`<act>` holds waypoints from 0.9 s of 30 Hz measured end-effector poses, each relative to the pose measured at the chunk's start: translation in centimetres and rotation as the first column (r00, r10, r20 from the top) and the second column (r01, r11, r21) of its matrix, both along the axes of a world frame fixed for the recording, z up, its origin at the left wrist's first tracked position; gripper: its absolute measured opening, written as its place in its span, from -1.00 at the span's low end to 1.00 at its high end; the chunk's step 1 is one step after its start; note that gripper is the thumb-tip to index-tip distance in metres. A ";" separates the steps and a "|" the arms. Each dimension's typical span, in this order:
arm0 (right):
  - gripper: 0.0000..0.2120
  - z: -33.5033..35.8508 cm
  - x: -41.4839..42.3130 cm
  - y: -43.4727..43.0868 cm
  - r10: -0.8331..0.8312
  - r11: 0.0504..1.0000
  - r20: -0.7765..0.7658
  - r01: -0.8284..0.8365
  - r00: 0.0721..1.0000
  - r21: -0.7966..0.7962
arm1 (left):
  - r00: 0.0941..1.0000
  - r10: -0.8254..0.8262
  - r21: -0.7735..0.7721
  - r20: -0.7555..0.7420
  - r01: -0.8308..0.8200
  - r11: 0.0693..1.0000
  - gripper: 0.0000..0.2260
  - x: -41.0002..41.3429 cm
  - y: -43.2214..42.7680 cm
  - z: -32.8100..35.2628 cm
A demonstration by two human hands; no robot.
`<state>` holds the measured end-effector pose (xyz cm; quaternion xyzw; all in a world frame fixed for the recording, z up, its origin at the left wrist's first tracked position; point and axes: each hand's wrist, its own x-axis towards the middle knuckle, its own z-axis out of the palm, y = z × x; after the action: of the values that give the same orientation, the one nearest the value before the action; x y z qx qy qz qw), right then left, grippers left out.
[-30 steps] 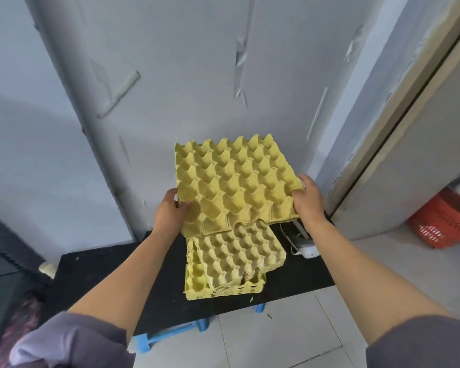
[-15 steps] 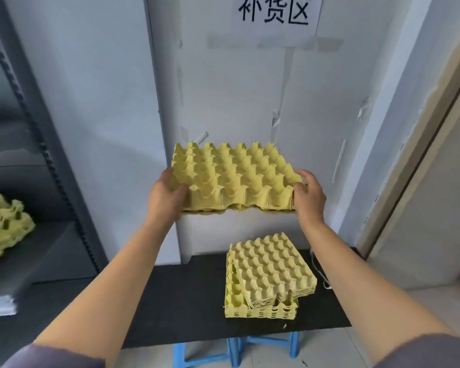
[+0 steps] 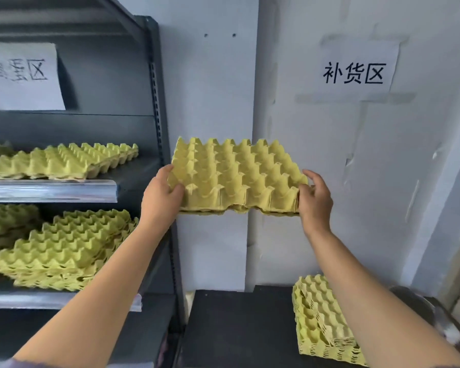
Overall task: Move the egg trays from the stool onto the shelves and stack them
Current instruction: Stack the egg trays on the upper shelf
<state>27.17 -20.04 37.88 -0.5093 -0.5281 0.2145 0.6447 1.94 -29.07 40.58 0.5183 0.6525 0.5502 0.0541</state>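
Head: egg tray (image 3: 237, 176) held before white wall (image 3: 361, 187); shelves (image 3: 51, 191) left, stool (image 3: 237, 328) below.

A wide-angle camera worn on the person's head looks forward and slightly down, near the white wall (image 3: 213, 88) it faces. The dark shelving unit (image 3: 157, 102) fills the left side, the black-topped stool (image 3: 237, 328) the lower edge.

Shelves (image 3: 64, 191) and stool (image 3: 237, 328) bear tray stacks (image 3: 64, 251)
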 end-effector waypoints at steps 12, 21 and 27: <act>-0.63 3.0 -16.1 -0.2 0.146 0.987 -0.036 -0.143 0.989 0.066 | 0.995 0.099 0.063 -0.009 -0.098 0.993 -0.62 -15.3 -2.3 2.3; -0.64 5.2 -26.7 4.1 0.290 0.947 0.017 -0.290 0.957 0.141 | 0.965 0.262 0.101 -0.033 -0.257 0.961 -0.61 -24.9 -0.2 3.8; -0.64 6.9 -33.4 5.5 0.348 0.910 0.156 -0.373 0.924 0.181 | 0.945 0.327 0.154 0.013 -0.325 0.933 -0.66 -32.2 0.8 5.0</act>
<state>-6.27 -14.56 44.80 -0.3447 -0.6705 0.2426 0.6106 -30.30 -28.28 45.63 0.4089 0.6854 0.5969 -0.0822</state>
